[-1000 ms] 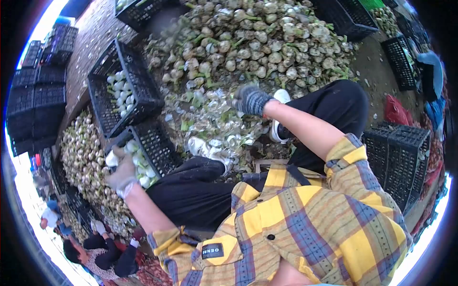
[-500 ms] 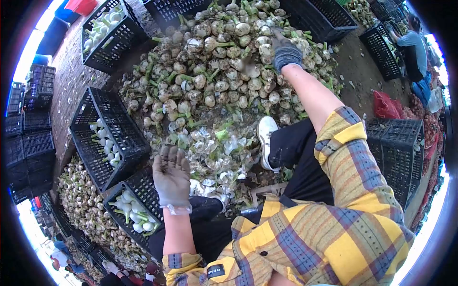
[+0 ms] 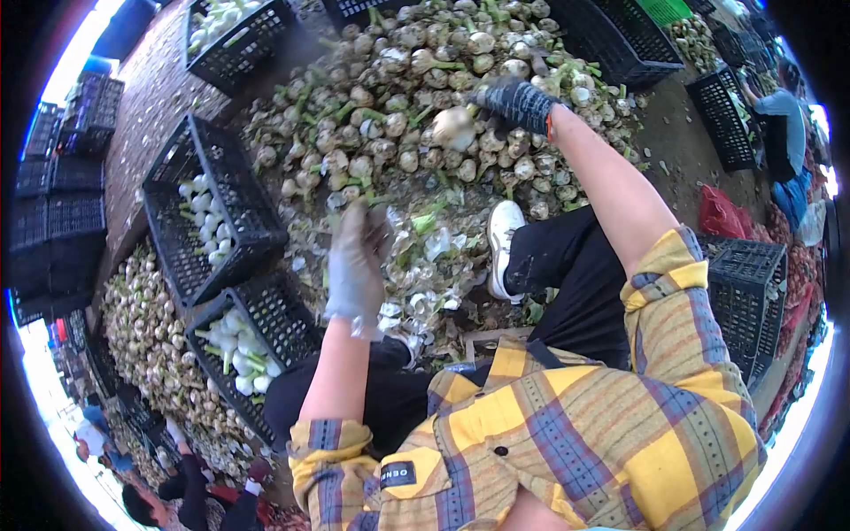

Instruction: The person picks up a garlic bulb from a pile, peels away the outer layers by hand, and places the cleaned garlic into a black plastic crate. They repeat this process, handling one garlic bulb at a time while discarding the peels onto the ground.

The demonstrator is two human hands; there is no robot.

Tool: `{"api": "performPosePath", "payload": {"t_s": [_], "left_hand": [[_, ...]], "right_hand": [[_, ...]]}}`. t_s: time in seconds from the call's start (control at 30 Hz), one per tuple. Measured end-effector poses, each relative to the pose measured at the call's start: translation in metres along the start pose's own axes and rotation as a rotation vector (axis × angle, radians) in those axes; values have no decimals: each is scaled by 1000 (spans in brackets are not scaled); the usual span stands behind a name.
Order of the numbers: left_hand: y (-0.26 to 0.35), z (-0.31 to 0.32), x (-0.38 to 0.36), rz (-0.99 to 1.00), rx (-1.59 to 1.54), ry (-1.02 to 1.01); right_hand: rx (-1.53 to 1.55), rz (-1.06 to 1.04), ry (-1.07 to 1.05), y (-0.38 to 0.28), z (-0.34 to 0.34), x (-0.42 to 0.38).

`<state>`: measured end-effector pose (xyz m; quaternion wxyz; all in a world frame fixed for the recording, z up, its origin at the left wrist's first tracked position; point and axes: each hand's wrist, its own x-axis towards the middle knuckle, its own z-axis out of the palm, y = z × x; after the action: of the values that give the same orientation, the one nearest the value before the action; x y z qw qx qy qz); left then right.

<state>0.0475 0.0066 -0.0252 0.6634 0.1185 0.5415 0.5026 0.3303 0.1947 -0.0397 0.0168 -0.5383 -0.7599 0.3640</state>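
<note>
My right hand (image 3: 518,103), in a dark grey knitted glove, is closed on an onion (image 3: 453,129) with a short green stem. The onion is blurred by motion and hangs left of the fingers, above the onion heap (image 3: 390,115) of soil-stained bulbs. My left hand (image 3: 356,265), in a pale, dirt-marked glove, is raised over the peelings (image 3: 434,265) at the heap's near edge. Its fingers are half curled and apart, with nothing visible in them.
A black crate (image 3: 257,208) and a nearer black crate (image 3: 288,305) on the left hold white peeled onions. More crates stand at the heap's far edge. A stacked crate (image 3: 744,257) and red sacks (image 3: 728,212) lie right. Co-workers (image 3: 779,115) sit at right and lower left.
My right hand has come off the heap leftward and nearer, with an onion now in it. My left hand has moved forward and right, turning its palm inward and curling its fingers.
</note>
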Motion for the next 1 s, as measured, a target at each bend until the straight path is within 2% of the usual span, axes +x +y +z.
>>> {"api": "performPosePath", "payload": {"t_s": [0.07, 0.1, 0.17, 0.2, 0.23, 0.3, 0.37, 0.43, 0.53, 0.67, 0.73, 0.83, 0.9, 1.0], "left_hand": [[-4, 12, -7, 17, 93, 22], [-4, 17, -11, 38, 108, 37], [-6, 8, -9, 22, 48, -183], [0, 5, -12, 15, 30, -184], [6, 4, -17, 8, 12, -187], [5, -3, -21, 175, 46, -48], [6, -5, -25, 222, 2, -19], [-1, -13, -18, 369, 63, -28], [-6, -19, -20, 497, 71, -24], [-14, -28, -19, 675, 159, -39], [-16, -28, -19, 735, 229, -22], [-15, -26, -19, 695, 256, -5], [-12, -25, -21, 578, 154, -56], [-10, -20, -24, 499, 92, -15]], "right_hand": [[538, 22, -119, -55, 19, -29], [801, 107, -200, -79, 28, -40], [941, -98, -246, -96, 65, -47], [1009, -26, -311, -113, 67, -63], [1142, -23, -266, -128, 76, -71], [1166, -111, -152, -137, 96, -77], [1210, 32, -96, -155, 111, -93], [1145, 124, -44, -171, 120, -98], [1088, 162, 4, -180, 132, -95], [1184, 37, -23, -177, 138, -99], [1068, 3, -7, -172, 138, -98], [1014, -34, 24, -170, 142, -99], [961, -78, 66, -167, 146, -99], [861, -130, 121, -162, 147, -98]]}}
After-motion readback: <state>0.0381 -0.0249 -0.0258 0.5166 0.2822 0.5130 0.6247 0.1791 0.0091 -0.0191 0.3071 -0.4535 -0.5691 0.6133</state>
